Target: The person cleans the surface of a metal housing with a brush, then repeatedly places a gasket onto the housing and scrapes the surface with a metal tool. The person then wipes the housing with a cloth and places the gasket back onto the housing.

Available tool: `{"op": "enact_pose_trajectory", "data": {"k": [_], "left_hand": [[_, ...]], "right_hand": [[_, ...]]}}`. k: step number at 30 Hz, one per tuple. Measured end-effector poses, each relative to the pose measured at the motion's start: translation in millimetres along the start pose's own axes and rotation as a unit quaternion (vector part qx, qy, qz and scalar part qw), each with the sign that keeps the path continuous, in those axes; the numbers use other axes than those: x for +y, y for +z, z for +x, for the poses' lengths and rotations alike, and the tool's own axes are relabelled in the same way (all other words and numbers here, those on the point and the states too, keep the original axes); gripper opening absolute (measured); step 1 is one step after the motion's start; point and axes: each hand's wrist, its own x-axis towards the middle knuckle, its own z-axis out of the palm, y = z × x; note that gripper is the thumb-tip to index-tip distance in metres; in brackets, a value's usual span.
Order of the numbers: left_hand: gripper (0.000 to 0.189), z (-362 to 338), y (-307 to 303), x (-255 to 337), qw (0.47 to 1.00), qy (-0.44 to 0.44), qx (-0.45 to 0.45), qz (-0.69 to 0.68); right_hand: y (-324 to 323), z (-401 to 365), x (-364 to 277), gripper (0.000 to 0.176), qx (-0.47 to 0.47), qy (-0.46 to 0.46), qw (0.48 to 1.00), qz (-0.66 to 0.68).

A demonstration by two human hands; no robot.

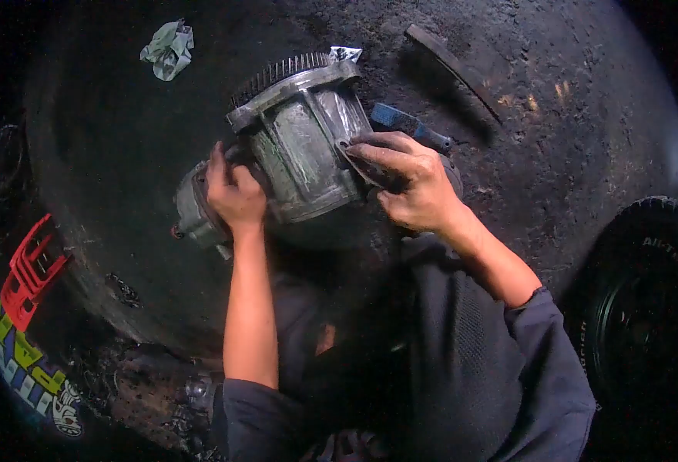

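Gear facing away, the housing is sitting between hands—left hand gripping its left, right hand touching its right—grasp unclear.

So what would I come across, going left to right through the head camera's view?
Red plastic piece → pale crumpled wad → left hand → right hand → tire.

Now seeing dark, grimy floor, with crumpled paper towards eleven o'clock, plus metal strip and blue object at one.
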Motion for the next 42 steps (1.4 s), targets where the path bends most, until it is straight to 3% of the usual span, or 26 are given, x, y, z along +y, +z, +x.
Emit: {"op": "enact_pose_trajectory", "data": {"k": [2,8,11,14,22,27,31,37,39,40,42], "left_hand": [[0.04,0.4,-0.3,1.5,1.0,0.006,0.0,0.001],[0.039,1.0,-1.5,4.5,1.0,-0.001,-0.011,-0.014],[0.039,0.8,-0.9,2.8,1.0,0.004,0.001,-0.007],[0.039,1.3,-0.6,3.5,1.0,-0.003,-0.001,-0.016],[0.039,1.8,1.4,5.2,1.0,-0.002,-0.001,-0.02],[0.04,1.1,1.5,3.0,1.0,-0.002,-0.005,-0.019],[0.04,2.6,-1.1,5.5,0.999,-0.007,-0.011,-0.032],[0.041,1.9,-2.5,5.0,1.0,0.0,-0.018,-0.008],[0.041,0.5,-1.0,6.8,1.0,-0.007,-0.011,-0.005],[0.04,2.6,-0.2,6.6,1.0,-0.015,-0.007,0.0],[0.04,2.2,0.9,5.9,1.0,-0.01,-0.011,-0.009]], "right_hand": [[-3.6,-1.9,-5.5,0.047,-0.03,0.01,0.999,-0.016],[-1.8,-6.4,2.5,0.052,-0.034,0.045,0.998,-0.04],[3.1,-0.1,0.1,0.042,0.003,-0.03,0.996,-0.089],[10.2,5.8,2.5,0.043,0.014,-0.031,0.997,-0.071],[13.0,27.3,9.2,0.047,-0.002,0.027,1.0,-0.003],[28.3,36.2,-0.2,0.044,0.079,0.022,0.995,-0.059],[21.1,20.7,2.1,0.045,0.029,0.045,0.997,-0.053],[27.1,43.9,0.6,0.043,0.053,0.06,0.995,-0.059],[20.5,41.5,3.8,0.04,0.014,0.063,0.997,-0.036],[21.2,33.5,1.9,0.041,0.032,0.029,0.995,-0.09],[22.3,36.4,1.2,0.041,0.032,0.049,0.995,-0.086]]}}
